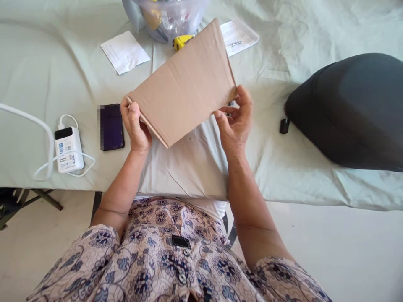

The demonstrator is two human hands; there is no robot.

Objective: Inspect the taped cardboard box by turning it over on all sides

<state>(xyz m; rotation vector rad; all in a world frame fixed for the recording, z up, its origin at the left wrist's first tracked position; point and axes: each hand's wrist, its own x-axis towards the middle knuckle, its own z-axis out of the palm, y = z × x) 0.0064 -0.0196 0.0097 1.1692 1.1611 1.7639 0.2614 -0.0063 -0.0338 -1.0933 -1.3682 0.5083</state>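
Note:
A flat folded brown cardboard piece (185,86) is held tilted above the table, over a white sheet or bag (189,163) that hangs over the near edge. My left hand (136,128) is closed on its lower left corner, thumb on top. My right hand (235,121) touches its right edge with fingers curled loosely, thumb up beside the lower edge.
The table carries a pale green cloth (47,75). A dark phone (111,127) and a white power bank with cable (68,149) lie left. A large black padded case (349,109) and small black cap (284,126) sit right. Papers (124,51), a yellow tape measure (181,41) and a clear tub (171,16) lie behind.

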